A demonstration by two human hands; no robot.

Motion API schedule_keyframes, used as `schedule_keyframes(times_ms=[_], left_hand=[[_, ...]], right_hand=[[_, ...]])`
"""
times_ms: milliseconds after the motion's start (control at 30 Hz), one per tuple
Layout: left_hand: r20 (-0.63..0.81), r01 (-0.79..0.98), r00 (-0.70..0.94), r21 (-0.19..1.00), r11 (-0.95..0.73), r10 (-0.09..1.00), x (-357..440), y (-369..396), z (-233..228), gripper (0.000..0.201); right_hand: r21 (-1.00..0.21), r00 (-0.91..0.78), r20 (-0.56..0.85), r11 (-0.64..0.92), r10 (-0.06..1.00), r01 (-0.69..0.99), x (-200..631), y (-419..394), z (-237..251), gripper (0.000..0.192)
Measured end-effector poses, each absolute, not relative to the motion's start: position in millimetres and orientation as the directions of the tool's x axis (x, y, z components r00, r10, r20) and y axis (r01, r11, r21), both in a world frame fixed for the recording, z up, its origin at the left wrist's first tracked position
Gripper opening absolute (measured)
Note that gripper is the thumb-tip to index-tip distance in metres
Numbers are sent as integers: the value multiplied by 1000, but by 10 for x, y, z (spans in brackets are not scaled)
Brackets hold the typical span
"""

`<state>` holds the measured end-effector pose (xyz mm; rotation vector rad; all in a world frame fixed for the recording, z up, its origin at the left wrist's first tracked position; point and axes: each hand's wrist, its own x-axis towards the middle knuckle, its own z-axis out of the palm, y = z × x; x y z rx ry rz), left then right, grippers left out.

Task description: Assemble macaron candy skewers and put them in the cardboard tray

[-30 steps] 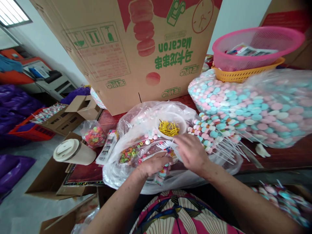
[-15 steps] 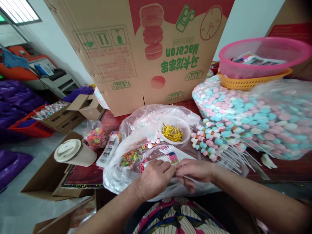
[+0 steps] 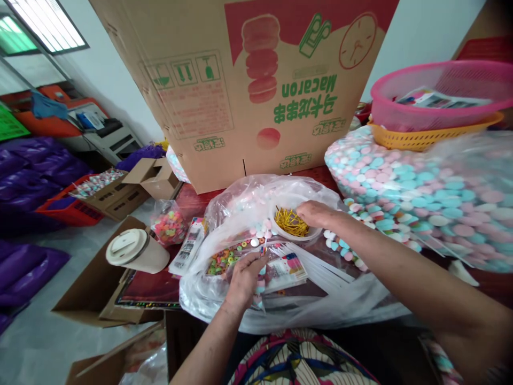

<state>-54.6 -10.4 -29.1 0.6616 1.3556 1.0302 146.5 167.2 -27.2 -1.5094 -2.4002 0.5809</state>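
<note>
A small clear packet of pastel candy [image 3: 260, 280] is pinched upright in the fingers of the left hand [image 3: 242, 275], above the crumpled clear plastic sheet [image 3: 320, 310] on the tabletop. Further right, the right hand [image 3: 316, 214] reaches into the white bowl [image 3: 280, 232] of gold twist ties [image 3: 292, 223] (fingers curled, grip unclear).

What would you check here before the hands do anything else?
1. Right hand over the bowl of gold ties: ok.
2. A tie pinched in its fingers: cannot tell.
3. Left hand on the packet: ok.
4. Packet closed at the top: cannot tell.
5. Candy sticks close to the right arm: ok.
6. Bowl level, ties inside: ok.
</note>
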Motion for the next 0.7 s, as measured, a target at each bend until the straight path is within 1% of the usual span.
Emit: schedule_keyframes(times_ms=[67, 133, 167, 233, 300, 367, 467, 533, 567, 633, 700], left_hand=[[-463, -273, -84, 862, 427, 882, -504, -66, -294, 24], [-457, -293, -95, 862, 414, 885, -452, -34, -285, 22], [-454, -290, -99, 864, 411, 885, -428, -21, -277, 21], [-449, -279, -97, 869, 409, 888, -386, -1, -261, 21], [-438, -273, -80, 874, 403, 896, -352, 15, -254, 21], [-407, -242, -83, 894, 378, 910, -326, 25, -262, 18], [-342, -123, -104, 936, 329, 934, -311, 14, -297, 14], [-341, -86, -66, 938, 335, 938, -322, -17, -325, 14], [-349, -87, -41, 935, 345, 936, -333, -39, -336, 14], [-351, -94, -17, 933, 348, 936, -361, -89, -347, 16], [-318, -44, -11, 947, 318, 948, -386, -140, -344, 20]], right_hand=[[-464, -418, -22, 361, 908, 809, 1544, 1589, -150, 24], [-478, -407, -36, 342, 913, 809, 1579, 1408, -35, 18], [-507, -410, -36, 337, 911, 794, 1572, 1279, 10, 15], [-655, -454, -52, 312, 890, 688, 1502, 967, 59, 14], [-856, -525, -69, 219, 849, 467, 1371, 645, 51, 16], [-953, -536, -94, 81, 839, 293, 1217, 394, 0, 21], [-980, -498, -160, -78, 852, 181, 1048, 235, -101, 24], [-980, -514, -190, -128, 837, 153, 1014, 241, -157, 25], [-976, -522, -206, -139, 828, 166, 1015, 256, -179, 24], [-964, -510, -224, -113, 830, 239, 1031, 283, -216, 23], [-941, -470, -164, 6, 867, 339, 1037, 284, -250, 23]])
